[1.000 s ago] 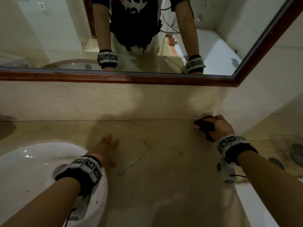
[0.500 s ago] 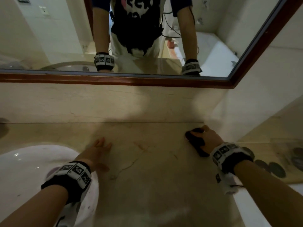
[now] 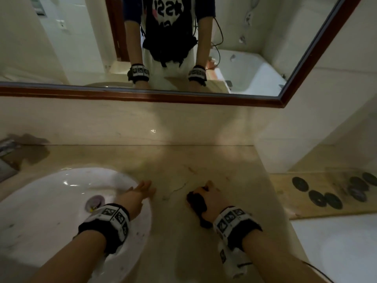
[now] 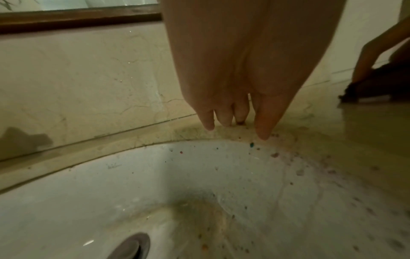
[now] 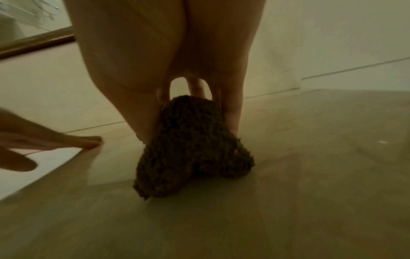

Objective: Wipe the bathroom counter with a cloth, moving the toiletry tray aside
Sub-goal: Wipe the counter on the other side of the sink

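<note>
The right hand (image 3: 211, 198) clutched a dark, nubby cloth (image 5: 190, 147) bunched against the marble counter (image 3: 204, 162) beside the sink (image 3: 61, 193); soft and limp, it likely needed a full-palm grip. The left hand (image 3: 136, 196) rested flat, fingers straight.

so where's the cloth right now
In the head view, the dark cloth lies on the counter under the right hand, right of the sink.

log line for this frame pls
phase: wiping counter | right hand: grips dark cloth on counter | left hand: fingers straight, by sink rim | tray: not in view
</note>
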